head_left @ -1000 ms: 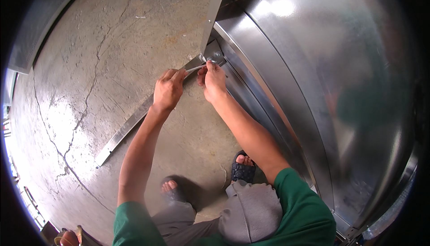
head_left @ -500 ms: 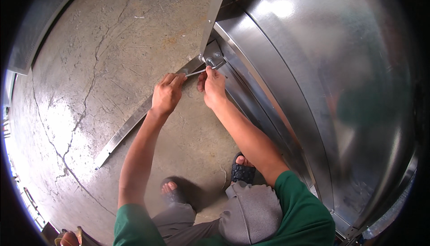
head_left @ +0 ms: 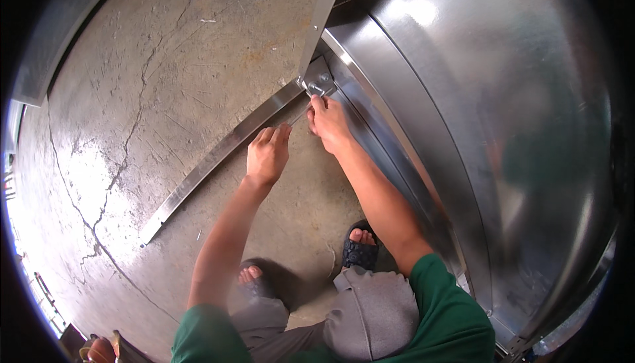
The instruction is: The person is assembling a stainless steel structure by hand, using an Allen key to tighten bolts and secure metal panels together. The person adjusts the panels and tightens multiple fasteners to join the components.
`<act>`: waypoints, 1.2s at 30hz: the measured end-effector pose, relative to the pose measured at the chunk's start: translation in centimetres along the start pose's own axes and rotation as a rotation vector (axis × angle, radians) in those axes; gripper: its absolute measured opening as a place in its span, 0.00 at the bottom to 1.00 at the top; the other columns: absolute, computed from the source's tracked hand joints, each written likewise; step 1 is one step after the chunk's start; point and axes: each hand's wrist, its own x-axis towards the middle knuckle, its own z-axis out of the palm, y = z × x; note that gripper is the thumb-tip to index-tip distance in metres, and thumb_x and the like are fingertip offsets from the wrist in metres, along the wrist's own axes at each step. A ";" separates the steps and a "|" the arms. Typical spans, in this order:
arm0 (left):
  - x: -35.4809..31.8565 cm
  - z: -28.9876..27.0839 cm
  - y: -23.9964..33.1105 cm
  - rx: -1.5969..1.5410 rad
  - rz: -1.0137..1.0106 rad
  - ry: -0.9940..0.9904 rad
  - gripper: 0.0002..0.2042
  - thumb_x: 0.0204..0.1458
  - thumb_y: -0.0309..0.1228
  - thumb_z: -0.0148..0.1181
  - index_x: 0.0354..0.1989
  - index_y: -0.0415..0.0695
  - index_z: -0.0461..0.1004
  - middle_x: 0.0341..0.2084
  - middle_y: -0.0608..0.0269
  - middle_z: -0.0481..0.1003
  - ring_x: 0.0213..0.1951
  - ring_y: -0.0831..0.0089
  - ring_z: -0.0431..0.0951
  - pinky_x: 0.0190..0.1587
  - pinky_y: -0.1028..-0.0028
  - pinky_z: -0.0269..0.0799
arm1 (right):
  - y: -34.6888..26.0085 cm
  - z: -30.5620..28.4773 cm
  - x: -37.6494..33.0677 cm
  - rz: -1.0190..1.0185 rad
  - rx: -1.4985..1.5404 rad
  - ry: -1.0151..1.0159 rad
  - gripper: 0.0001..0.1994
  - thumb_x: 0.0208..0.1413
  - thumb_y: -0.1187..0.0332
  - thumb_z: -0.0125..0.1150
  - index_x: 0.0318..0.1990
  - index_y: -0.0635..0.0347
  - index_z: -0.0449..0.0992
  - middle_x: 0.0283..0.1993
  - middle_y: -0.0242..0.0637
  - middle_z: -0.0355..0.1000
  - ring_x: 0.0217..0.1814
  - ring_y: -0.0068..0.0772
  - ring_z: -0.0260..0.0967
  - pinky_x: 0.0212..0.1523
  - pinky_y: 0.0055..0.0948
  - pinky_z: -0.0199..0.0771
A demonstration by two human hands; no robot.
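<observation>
A slim wrench-like metal tool (head_left: pixel 301 118), blurred, slants between my two hands; its exact kind is unclear. My left hand (head_left: pixel 269 155) is closed round its near end. Bent fingers of my right hand (head_left: pixel 329 123) pinch at its far end, where they partly hide it. Just beyond those fingertips a bolt (head_left: pixel 315 88) sticks out of a metal corner plate (head_left: pixel 320 71). A long flat metal bar (head_left: pixel 218 153) runs from this corner down to the left along the floor.
Large shiny sheet-metal panels (head_left: pixel 423 98) rise close on my right. An upright metal strip (head_left: pixel 324 16) stands beyond the corner. My sandaled feet (head_left: pixel 360 247) rest on the cracked concrete floor (head_left: pixel 132 98). Another metal edge (head_left: pixel 46 52) curves along the far left.
My left hand has swung nearer and to the right, off the flat bar, turning the tool to a steeper slant. My right hand has shifted slightly right, staying by the bolt.
</observation>
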 end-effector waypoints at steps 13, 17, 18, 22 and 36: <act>-1.1 1.8 2.2 0.070 -0.282 0.006 0.07 0.61 0.30 0.57 0.32 0.42 0.72 0.22 0.54 0.74 0.28 0.54 0.78 0.29 0.59 0.74 | 1.2 -1.2 1.7 -0.280 -0.498 0.044 0.20 0.68 0.56 0.51 0.31 0.65 0.71 0.21 0.35 0.68 0.17 0.24 0.63 0.18 0.29 0.62; -1.1 1.8 2.4 0.062 -0.277 0.002 0.05 0.61 0.28 0.56 0.35 0.41 0.72 0.24 0.51 0.74 0.27 0.51 0.77 0.28 0.58 0.73 | 2.2 -0.2 0.3 -0.330 -0.618 -0.021 0.22 0.68 0.54 0.51 0.32 0.67 0.74 0.22 0.39 0.71 0.19 0.29 0.67 0.22 0.32 0.67; -1.1 1.7 2.4 0.056 -0.288 -0.026 0.04 0.60 0.28 0.56 0.36 0.41 0.72 0.24 0.51 0.74 0.28 0.50 0.77 0.28 0.58 0.73 | 2.8 0.2 -0.6 -0.309 -0.626 -0.078 0.22 0.67 0.53 0.52 0.32 0.67 0.74 0.23 0.40 0.71 0.20 0.31 0.68 0.23 0.34 0.68; -1.8 1.7 2.1 0.044 -0.264 -0.044 0.08 0.57 0.26 0.54 0.43 0.38 0.72 0.29 0.48 0.75 0.30 0.49 0.78 0.31 0.57 0.75 | 4.8 1.3 -2.2 -0.272 -0.567 -0.107 0.26 0.67 0.49 0.48 0.38 0.70 0.75 0.37 0.62 0.75 0.45 0.66 0.73 0.43 0.50 0.72; -4.2 7.7 5.0 -0.036 -0.349 -0.515 0.17 0.53 0.29 0.57 0.50 0.36 0.71 0.32 0.47 0.78 0.35 0.47 0.81 0.36 0.55 0.78 | 6.3 -4.4 -1.9 -0.241 -0.935 0.122 0.19 0.67 0.54 0.50 0.37 0.65 0.71 0.36 0.63 0.75 0.43 0.71 0.71 0.43 0.59 0.70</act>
